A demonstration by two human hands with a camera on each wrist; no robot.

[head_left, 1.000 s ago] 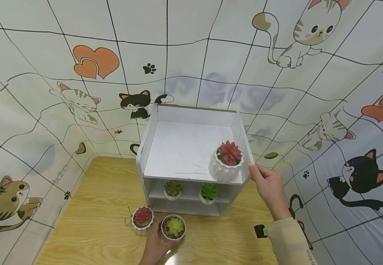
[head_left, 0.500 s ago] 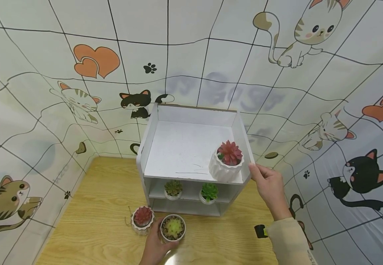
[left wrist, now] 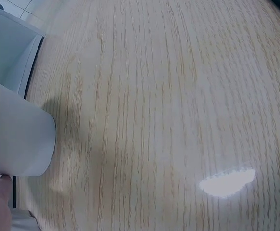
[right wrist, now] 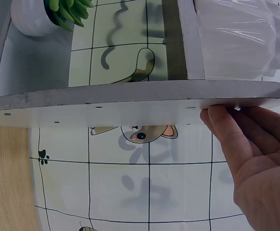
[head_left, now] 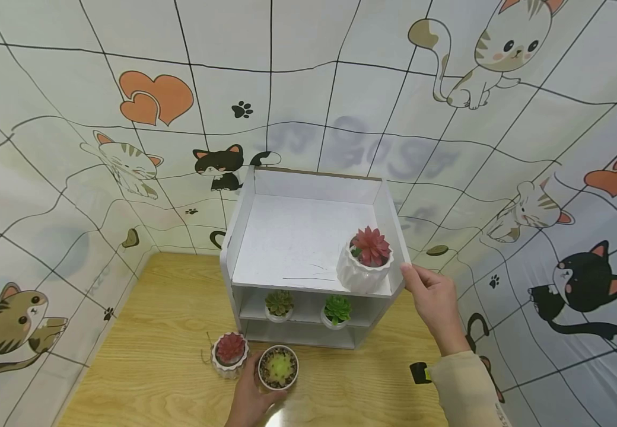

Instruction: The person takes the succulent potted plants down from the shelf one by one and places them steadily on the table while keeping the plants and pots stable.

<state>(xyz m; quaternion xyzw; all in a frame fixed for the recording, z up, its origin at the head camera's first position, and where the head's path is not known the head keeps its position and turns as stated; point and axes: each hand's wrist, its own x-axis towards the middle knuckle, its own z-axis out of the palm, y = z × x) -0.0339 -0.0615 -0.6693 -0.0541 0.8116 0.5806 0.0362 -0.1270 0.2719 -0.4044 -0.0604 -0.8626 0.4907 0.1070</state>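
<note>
My left hand (head_left: pixel 252 391) grips a white pot (left wrist: pixel 19 134) from its left side; a yellow-green succulent (head_left: pixel 279 367) grows in it among pebbly soil. The pot is just in front of the white shelf (head_left: pixel 303 237). My right hand (head_left: pixel 433 302) pinches the upper front of the shelf's right side panel (right wrist: pixel 130 94), fingers on the outside. Beside the left hand stands a red succulent in a ribbed white pot (head_left: pixel 229 354). Another potted red succulent (head_left: pixel 364 267) sits at the front right of the top board. Whether the held pot touches the table I cannot tell.
Two small potted succulents, a dull green one (head_left: pixel 279 305) and a bright green one (head_left: pixel 336 311), stand on the middle level. The shelf stands on a wood-grain table (head_left: pixel 159 332). Cat-patterned sheets (head_left: pixel 308 89) enclose the back and sides. A small black object (head_left: pixel 420 373) shows by the right sleeve.
The pot in my left hand has shifted very slightly left and shows its top a little more squarely. My right hand has stayed on the side panel.
</note>
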